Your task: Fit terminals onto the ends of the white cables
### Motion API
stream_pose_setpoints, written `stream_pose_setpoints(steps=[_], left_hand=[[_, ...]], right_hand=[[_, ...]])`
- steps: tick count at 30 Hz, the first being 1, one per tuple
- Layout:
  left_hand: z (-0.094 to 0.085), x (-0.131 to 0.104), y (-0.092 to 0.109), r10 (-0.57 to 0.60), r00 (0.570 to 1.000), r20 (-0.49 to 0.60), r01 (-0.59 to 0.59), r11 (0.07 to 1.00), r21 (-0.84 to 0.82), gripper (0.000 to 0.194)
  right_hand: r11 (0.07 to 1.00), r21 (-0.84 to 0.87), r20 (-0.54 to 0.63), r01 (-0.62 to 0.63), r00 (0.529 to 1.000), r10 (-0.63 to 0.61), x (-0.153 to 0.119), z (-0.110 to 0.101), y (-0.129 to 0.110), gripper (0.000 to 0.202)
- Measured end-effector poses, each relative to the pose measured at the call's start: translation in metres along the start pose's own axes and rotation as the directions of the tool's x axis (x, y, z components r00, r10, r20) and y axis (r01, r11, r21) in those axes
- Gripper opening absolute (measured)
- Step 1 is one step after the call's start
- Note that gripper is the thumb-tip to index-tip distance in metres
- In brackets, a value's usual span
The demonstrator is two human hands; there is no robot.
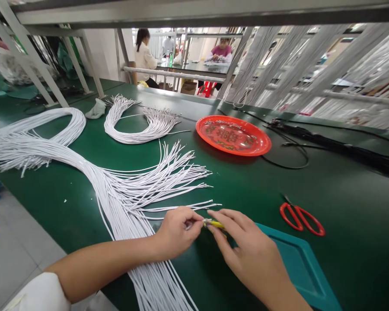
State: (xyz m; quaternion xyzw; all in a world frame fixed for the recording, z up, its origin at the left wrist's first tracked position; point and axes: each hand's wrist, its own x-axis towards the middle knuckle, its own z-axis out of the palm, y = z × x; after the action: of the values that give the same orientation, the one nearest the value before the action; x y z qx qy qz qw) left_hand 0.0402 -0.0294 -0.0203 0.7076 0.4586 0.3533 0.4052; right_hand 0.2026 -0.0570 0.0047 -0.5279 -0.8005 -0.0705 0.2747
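A large bundle of white cables (116,203) fans out over the green table, its ends pointing right. My left hand (178,231) pinches the end of one white cable above the bundle. Close by on its right, my right hand (243,246) grips a small yellow-handled tool (218,224), whose metal head meets the cable end at my left fingertips. My right palm hides part of the tool. Behind my right hand lies a teal tray (303,263), partly covered by it.
Red scissors (302,217) lie at the right. Further back are a red plate (233,135), a curved white cable bundle (129,137) and black cables (337,144). Metal frame posts stand behind, with white cables hanging. Two people sit at a far table.
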Motion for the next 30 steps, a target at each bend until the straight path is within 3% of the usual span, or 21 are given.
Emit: stream_pose_setpoints(steps=[3,6,11,15,20,25,30], left_hand=[[-0.001,-0.002,-0.001,0.111,0.993,0.028,-0.113,0.989,0.094,0.016],[-0.002,-0.005,-0.003,0.240,0.963,0.121,-0.259,0.947,0.190,0.018],[-0.004,-0.009,-0.006,0.388,0.889,0.246,-0.448,0.848,0.282,0.025],[-0.004,-0.008,-0.003,0.327,0.931,0.162,-0.348,0.929,0.126,0.019],[-0.001,-0.003,-0.002,0.153,0.986,0.064,-0.156,0.987,0.028,0.015],[-0.001,-0.002,-0.002,0.073,0.995,0.065,-0.074,0.997,0.009,0.015],[0.000,-0.004,0.000,0.007,0.997,0.076,0.005,0.989,-0.150,0.012]], right_hand=[[0.998,-0.017,0.043,0.066,0.997,-0.065,0.006,0.000,-0.004,0.016],[0.998,-0.038,0.161,0.040,0.986,-0.034,0.010,-0.002,-0.009,0.021],[0.991,-0.048,0.438,-0.121,0.890,0.130,0.012,-0.005,-0.008,0.020],[0.954,0.000,0.449,-0.301,0.852,0.269,0.012,-0.007,0.001,0.023],[0.879,0.204,0.339,-0.430,0.874,0.349,0.010,-0.012,0.005,0.023],[0.856,0.389,0.193,-0.340,0.939,0.286,0.009,-0.012,0.001,0.020],[0.877,0.403,0.234,-0.260,0.956,0.176,0.011,-0.009,-0.001,0.015]])
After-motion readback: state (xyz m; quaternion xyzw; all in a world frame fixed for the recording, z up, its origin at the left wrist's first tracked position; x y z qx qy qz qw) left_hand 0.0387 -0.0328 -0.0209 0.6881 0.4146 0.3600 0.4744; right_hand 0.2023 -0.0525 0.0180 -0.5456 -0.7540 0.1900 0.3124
